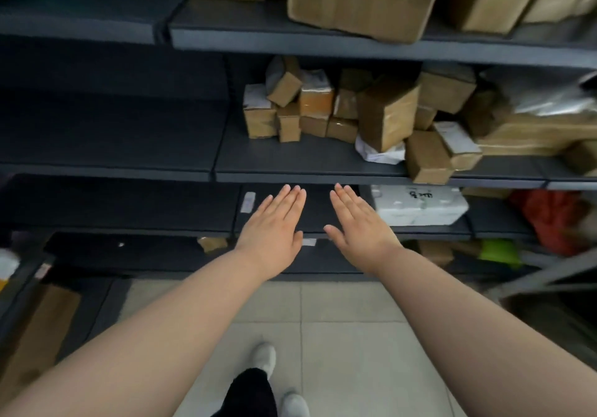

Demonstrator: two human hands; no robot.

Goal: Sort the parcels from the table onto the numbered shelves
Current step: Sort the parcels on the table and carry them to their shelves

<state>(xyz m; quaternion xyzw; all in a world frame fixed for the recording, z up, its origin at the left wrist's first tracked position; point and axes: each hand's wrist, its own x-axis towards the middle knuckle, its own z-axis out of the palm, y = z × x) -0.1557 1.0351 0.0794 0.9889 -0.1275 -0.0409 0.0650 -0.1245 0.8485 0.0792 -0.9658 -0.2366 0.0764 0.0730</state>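
**While my hands are empty**

Since my left hand (271,222) and right hand (358,222) are flat, holding nothing, I judge I am between loads. Small brown cardboard parcels (323,109) crowd the dark grey metal shelf (284,158) beyond; the table is out of view. A white foam box (420,206) sits lower right, blocking nothing.

Bare shelf board (106,132) left of the piled parcels (355,112); white foam box (420,205) lower right.
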